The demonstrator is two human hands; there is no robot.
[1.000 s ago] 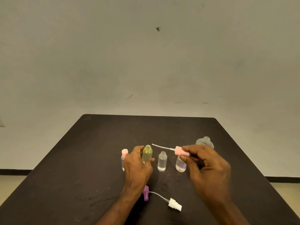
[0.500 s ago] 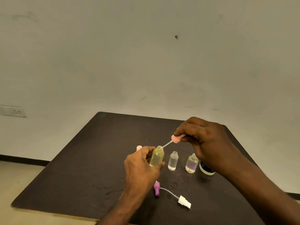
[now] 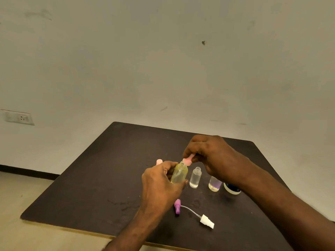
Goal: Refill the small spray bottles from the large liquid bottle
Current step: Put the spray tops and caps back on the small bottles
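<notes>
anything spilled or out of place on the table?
No clear spill. Two loose spray heads, purple and white, lie on the table; the clear bottle stands uncapped. Faint smudges near the purple one.

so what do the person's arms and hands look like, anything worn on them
Both hands are bare: the left hand and right hand show no gloves, and no rings, watch or bracelet can be seen. Both forearms are bare as far as the picture's edge, with no sleeve or cuff in sight. No markings, tape or bandages show on either one.
</notes>
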